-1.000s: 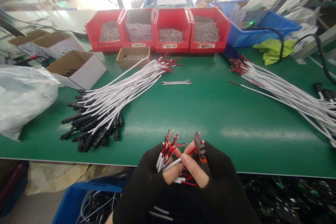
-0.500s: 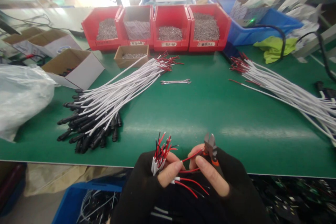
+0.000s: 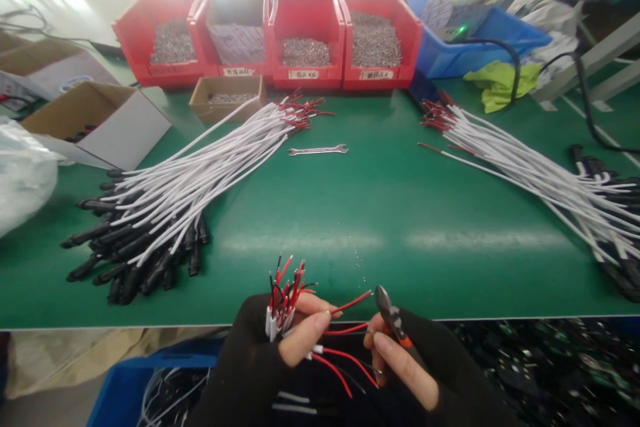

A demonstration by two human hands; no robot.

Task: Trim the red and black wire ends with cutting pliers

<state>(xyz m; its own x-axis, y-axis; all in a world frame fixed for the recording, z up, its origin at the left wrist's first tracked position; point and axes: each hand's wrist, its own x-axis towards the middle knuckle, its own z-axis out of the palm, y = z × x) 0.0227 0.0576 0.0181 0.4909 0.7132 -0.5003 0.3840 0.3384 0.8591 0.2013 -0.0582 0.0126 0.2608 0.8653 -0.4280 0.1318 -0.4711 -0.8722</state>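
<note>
My left hand is closed round a bunch of white cables, whose red and black wire ends stick up above the fist. From its thumb and fingertip a single red wire points to the right, its tip free. Other red wires hang out below the thumb. My right hand holds diagonal cutters with orange grips, jaws pointing up and left. Its thumb and finger pinch near the end of another red wire. The cutters' handles are mostly hidden in the palm.
White cables with black connectors lie in a pile on the left; another pile lies right. Between them is a wrench. Red bins of small metal parts, a cardboard box and a blue crate stand behind.
My right hand has let go of the upper red wire, whose tip now stands free, and has moved down to a lower wire. The whole view has shifted slightly.
</note>
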